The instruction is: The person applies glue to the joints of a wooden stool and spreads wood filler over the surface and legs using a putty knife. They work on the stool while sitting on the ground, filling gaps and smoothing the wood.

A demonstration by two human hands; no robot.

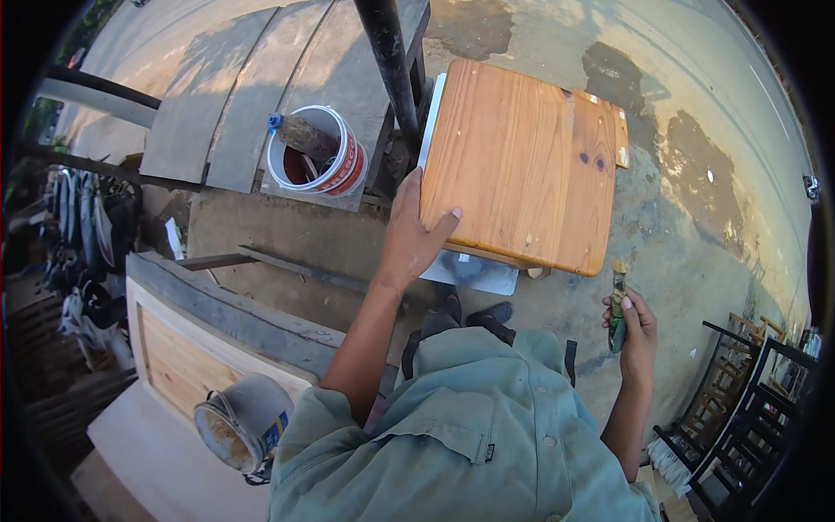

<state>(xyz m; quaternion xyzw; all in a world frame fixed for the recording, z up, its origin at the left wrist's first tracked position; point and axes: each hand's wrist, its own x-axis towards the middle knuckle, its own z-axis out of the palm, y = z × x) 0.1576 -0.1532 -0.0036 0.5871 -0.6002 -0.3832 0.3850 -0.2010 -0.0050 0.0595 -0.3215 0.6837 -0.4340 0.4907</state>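
Note:
My left hand (413, 230) grips the near left corner of an orange-brown wooden tabletop (522, 165), its thumb resting on the upper face and its other fingers at the side edge. The tabletop has rounded corners, two dark knots and pale marks along its far right edge. What carries it is mostly hidden, though a pale grey sheet (474, 271) shows below it. Off to the right, apart from the tabletop, my right hand (637, 326) is closed around a paintbrush (617, 317) with a green handle, bristles pointing up and away from me.
A white-and-red bucket (359, 167) holding a dirty bottle (304, 137) stands on a grey plank table (226, 96) at the far left. By my left elbow, a grey pail (277, 402) lies tilted near a framed wooden panel (178, 352). Black racks (739, 391) stand at right.

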